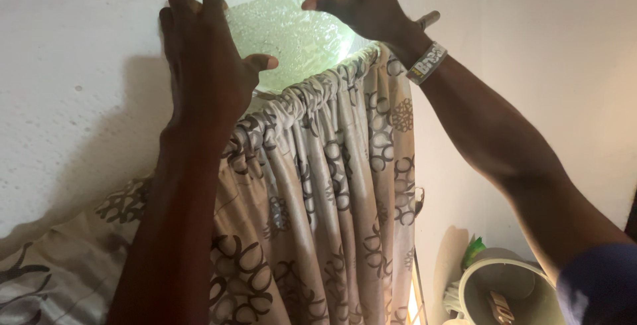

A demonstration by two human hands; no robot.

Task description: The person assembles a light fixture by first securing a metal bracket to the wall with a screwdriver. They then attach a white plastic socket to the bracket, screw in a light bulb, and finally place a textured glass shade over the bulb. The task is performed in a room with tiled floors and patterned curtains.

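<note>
Head view: looking up a pale, rough plaster wall [79, 53], warm light along the right side.
Bowl: a textured, pale green glass bowl [292, 33] sits high at the top centre, against the wall, just above the gathered curtain top.
Left hand: the left hand [206, 66] is spread wide on the bowl's left side, fingers up over the rim, thumb [262, 63] pressed on the glass.
Right hand: the right hand [368, 3] cups the bowl's upper right edge, fingers curled, thumb on the glass; between them the two hands have the bowl held.
Wrist: a pale wristband [428, 63] with dark and yellow marks circles the right wrist.
Curtain: a cream curtain [332, 186] patterned with brown rings hangs in tight pleats below the bowl, filling the centre and spreading lower left.
In the way: the left forearm crosses the curtain's left half.
Lower right: a round grey-green cone-shaped object [501, 285], open mouth toward the camera; a green scrap [472, 251] just above it; white cords beside it.
Sleeve: a dark blue sleeve [600, 285] at the right edge.
</note>
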